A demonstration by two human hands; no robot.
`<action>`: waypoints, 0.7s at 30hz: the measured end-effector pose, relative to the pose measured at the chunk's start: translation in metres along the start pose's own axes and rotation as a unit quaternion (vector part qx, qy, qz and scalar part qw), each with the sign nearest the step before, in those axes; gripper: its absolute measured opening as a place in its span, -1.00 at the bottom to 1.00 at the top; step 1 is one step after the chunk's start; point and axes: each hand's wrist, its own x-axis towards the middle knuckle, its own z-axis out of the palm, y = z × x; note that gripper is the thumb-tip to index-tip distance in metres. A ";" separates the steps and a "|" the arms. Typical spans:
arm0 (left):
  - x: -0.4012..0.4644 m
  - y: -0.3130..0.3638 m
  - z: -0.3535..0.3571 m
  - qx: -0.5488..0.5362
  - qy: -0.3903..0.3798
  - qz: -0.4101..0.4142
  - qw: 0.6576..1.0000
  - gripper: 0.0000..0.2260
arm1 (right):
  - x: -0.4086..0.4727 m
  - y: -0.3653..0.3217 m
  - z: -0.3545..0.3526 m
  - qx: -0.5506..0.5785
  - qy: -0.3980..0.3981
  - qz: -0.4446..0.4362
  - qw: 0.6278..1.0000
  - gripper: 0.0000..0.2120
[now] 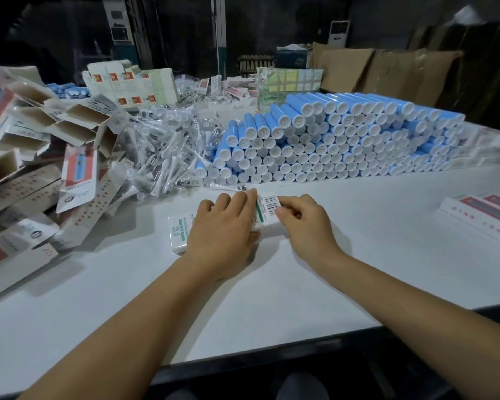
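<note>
A small white carton (179, 232) with green print and a barcode lies flat on the white table (387, 255), in the middle just ahead of me. My left hand (224, 226) lies over the carton's middle, fingers stretched across its top and thumb at its near edge. My right hand (303, 219) is at the carton's right end with curled fingers, its thumb and forefinger pinching the end flap by the barcode. The carton's middle is hidden under my left hand.
A big stack of blue tubes with white caps (329, 142) fills the table behind. Bagged toothbrush heads (168, 157) are heaped at centre left. Open flat cartons (41, 157) are piled at left. Closed boxes (485, 212) lie at the right edge.
</note>
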 end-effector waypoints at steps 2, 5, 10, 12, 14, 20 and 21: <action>0.000 0.000 -0.001 -0.003 0.002 0.003 1.000 -0.34 | 0.000 0.001 0.002 -0.039 -0.006 -0.016 0.999 -0.80; 0.000 0.000 -0.003 -0.006 0.003 0.000 1.000 -0.34 | -0.001 0.002 0.002 -0.063 -0.018 -0.040 0.997 -0.79; 0.001 0.000 -0.005 -0.040 0.023 -0.024 0.999 -0.32 | 0.010 -0.001 -0.008 0.010 0.133 0.010 0.991 -0.58; 0.002 0.001 -0.006 -0.051 0.030 -0.037 0.998 -0.31 | 0.018 -0.002 -0.012 0.168 0.142 0.171 0.960 -0.56; 0.004 0.003 -0.006 -0.055 0.034 -0.039 0.997 -0.32 | 0.022 -0.005 -0.014 0.442 0.020 0.304 0.844 -0.65; 0.002 0.011 -0.005 -0.026 0.023 -0.018 0.999 -0.32 | 0.013 -0.009 -0.003 0.490 -0.086 0.191 0.846 -0.69; 0.002 0.011 -0.005 -0.022 0.025 -0.014 0.999 -0.33 | 0.011 -0.008 -0.002 0.440 -0.071 0.166 0.880 -0.72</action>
